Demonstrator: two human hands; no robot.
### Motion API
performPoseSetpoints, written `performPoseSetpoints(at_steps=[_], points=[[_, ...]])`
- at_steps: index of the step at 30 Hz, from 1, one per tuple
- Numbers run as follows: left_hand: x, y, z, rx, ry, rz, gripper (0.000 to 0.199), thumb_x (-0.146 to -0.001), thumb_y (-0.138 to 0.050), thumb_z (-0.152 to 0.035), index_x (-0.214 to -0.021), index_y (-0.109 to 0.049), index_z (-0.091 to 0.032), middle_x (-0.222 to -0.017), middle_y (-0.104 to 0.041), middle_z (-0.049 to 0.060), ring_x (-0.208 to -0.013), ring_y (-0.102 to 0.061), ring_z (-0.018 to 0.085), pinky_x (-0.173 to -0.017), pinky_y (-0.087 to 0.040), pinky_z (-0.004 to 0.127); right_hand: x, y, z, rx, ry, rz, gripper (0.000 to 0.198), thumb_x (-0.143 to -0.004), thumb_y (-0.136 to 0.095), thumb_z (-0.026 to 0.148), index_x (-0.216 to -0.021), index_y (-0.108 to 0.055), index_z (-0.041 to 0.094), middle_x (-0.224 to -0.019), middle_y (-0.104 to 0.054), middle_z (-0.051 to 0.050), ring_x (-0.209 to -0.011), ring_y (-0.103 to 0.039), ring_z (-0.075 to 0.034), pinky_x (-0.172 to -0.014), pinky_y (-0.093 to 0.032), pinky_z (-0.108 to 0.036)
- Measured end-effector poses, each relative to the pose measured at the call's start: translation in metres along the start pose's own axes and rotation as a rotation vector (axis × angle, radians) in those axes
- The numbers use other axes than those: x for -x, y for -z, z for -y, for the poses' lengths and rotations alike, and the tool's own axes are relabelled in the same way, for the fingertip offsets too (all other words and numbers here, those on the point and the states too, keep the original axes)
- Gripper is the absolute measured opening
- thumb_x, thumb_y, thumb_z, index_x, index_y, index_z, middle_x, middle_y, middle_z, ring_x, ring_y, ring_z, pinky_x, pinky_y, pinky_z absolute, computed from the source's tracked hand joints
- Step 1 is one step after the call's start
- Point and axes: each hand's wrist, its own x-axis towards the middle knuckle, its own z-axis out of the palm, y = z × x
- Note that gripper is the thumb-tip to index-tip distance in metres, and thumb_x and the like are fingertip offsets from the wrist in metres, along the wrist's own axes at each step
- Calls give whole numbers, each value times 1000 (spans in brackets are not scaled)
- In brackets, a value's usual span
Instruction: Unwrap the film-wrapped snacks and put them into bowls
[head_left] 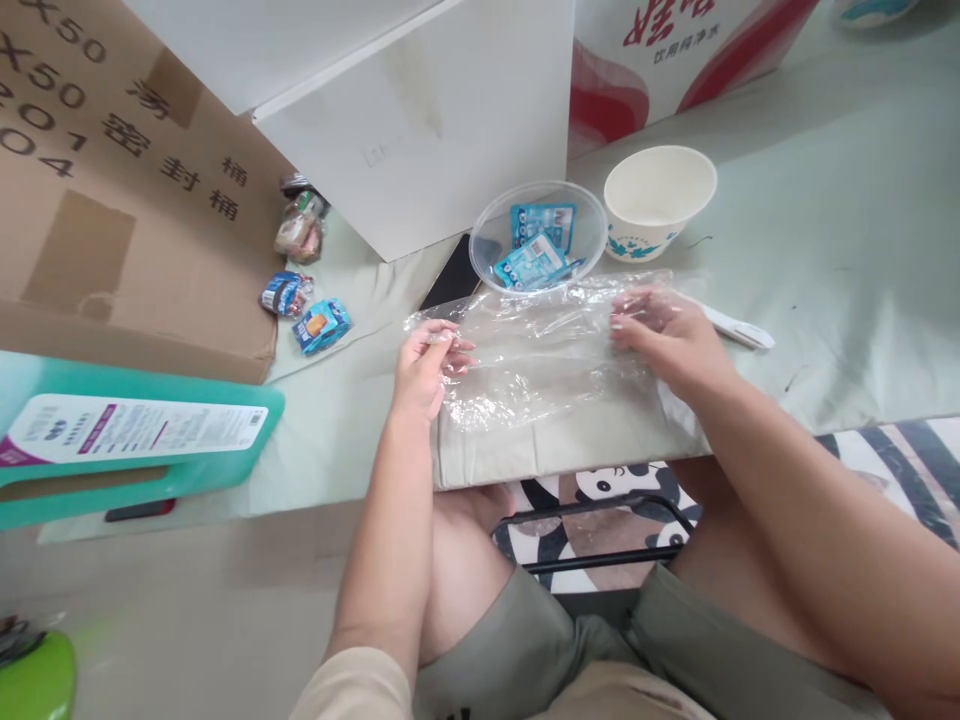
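A crinkled clear plastic bag (536,345) is stretched out between my hands over the table's front edge. My left hand (426,365) pinches its left end between thumb and fingers. At the other end, my right hand (667,335) is closed on the plastic with thumb and fingertips. Just behind the bag stands a round clear plastic bowl (480,262) with blue-and-white sachets (531,262) in it. A white paper cup (645,225) with blue leaf print is beside the bowl. From behind my right hand sticks out a slim white object (742,330), partly hidden.
A white box (465,130) and a red-and-white carton (690,60) stand at the back. Left are a large cardboard box (150,240), a green jug (259,420) and small snack packets (322,326). A dark phone-like object (450,275) lies by the bowl. Pale cloth covers the table (847,220).
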Motion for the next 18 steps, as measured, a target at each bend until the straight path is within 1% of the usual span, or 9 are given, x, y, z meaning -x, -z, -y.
performPoseSetpoints(at_steps=[1, 3, 6, 8, 10, 13, 15, 17, 18], points=[[-2, 2, 1, -27, -40, -28, 35, -70, -83, -43, -90, -65, -21, -68, -70, -2, -52, -67, 12, -45, -48, 19, 1, 1, 1, 56, -26, 53, 25, -71, -82, 39, -86, -69, 24, -69, -64, 1, -58, -57, -15, -51, -43, -28], [-7, 8, 3, -112, -130, -92, 32, -72, -82, -43, -89, -66, -20, -65, -68, -2, -48, -65, 11, -43, -46, 18, 2, 4, 1, 128, -71, 80, 17, -77, -75, 36, -86, -69, 23, -76, -69, -2, -57, -59, -15, -51, -45, -28], [-10, 16, 7, -225, -210, -157, 28, -77, -78, -42, -90, -67, -20, -61, -65, -3, -39, -58, 10, -35, -38, 18, 2, 6, 0, 175, -122, -5, 11, -85, -64, 33, -92, -66, 24, -86, -71, -3, -48, -57, -13, -49, -46, -30], [-9, 18, 9, -249, -218, -161, 28, -81, -74, -44, -93, -67, -20, -56, -62, -4, -32, -49, 8, -30, -31, 18, 2, 7, 1, 208, -141, -39, 13, -86, -62, 32, -97, -63, 25, -84, -70, -1, -41, -51, -11, -45, -41, -30], [-8, 18, 10, -255, -230, -155, 29, -83, -72, -47, -94, -67, -20, -51, -56, -6, -29, -41, 6, -29, -26, 18, 1, 8, 3, 215, -151, -54, 12, -87, -62, 33, -97, -62, 25, -79, -68, 0, -39, -48, -10, -43, -38, -29], [-8, 17, 10, -219, -251, -170, 32, -82, -75, -49, -96, -68, -21, -47, -49, -8, -32, -39, 6, -30, -24, 17, 0, 10, 7, 213, -178, -65, 15, -88, -62, 36, -97, -62, 25, -71, -65, 1, -39, -47, -11, -44, -39, -29], [-10, 17, 9, -142, -237, -181, 36, -80, -76, -50, -101, -68, -22, -49, -50, -8, -35, -44, 6, -32, -27, 17, 1, 11, 7, 211, -176, -31, 18, -86, -65, 37, -99, -63, 25, -70, -65, 1, -44, -52, -13, -48, -43, -30], [-9, 16, 8, -38, -179, -154, 40, -76, -79, -51, -100, -67, -21, -55, -59, -5, -43, -55, 8, -39, -39, 17, 2, 12, 5, 214, -131, 16, 18, -83, -68, 36, -95, -64, 24, -72, -66, 0, -53, -58, -16, -56, -48, -32], [-8, 16, 7, 3, -140, -117, 42, -72, -82, -49, -98, -68, -20, -61, -64, -3, -51, -62, 10, -46, -47, 18, 2, 12, 3, 211, -97, 23, 16, -81, -70, 36, -91, -64, 24, -73, -66, -1, -59, -61, -17, -59, -50, -33]])
